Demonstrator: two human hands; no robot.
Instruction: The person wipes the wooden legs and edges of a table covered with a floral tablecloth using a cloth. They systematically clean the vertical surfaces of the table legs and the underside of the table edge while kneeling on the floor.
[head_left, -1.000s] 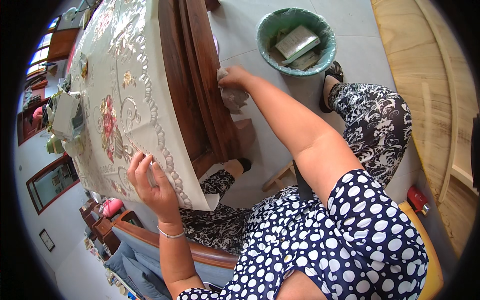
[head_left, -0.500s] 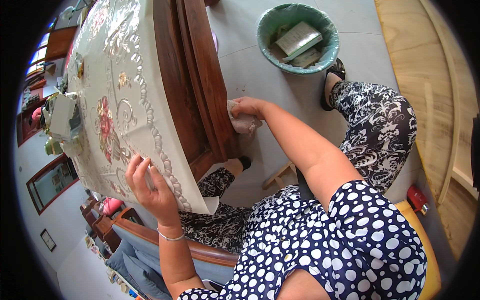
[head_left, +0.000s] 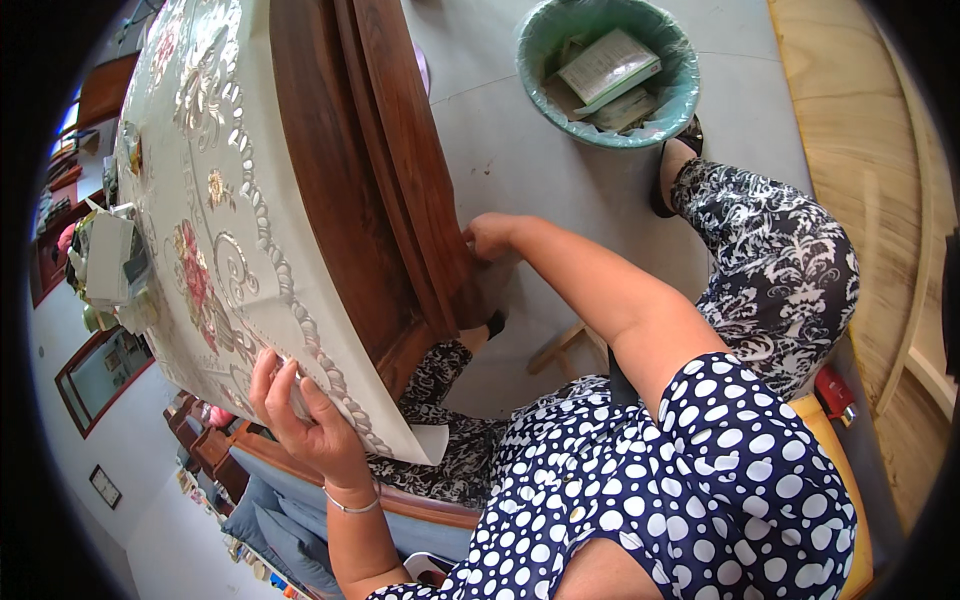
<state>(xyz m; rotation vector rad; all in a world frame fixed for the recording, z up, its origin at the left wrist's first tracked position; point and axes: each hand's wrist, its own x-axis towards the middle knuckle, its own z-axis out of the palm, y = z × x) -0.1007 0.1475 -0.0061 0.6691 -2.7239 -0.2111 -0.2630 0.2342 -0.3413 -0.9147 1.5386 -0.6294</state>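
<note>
Left hand (head_left: 305, 425) spread wide, holding up the lifted edge of the cream embroidered floral tablecloth (head_left: 215, 230). Right hand (head_left: 492, 237) pressed against the dark brown wooden table rim (head_left: 380, 170); cannot tell whether closed on anything. Risks, as a judgement: cloth slipping from the fingers and dropping over the working hand; boxes (head_left: 105, 260) on top sliding if tugged.

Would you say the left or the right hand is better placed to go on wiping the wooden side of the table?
Probably the right hand: it presses against the table's wooden edge. The left hand is busy holding up the embroidered tablecloth.
</note>
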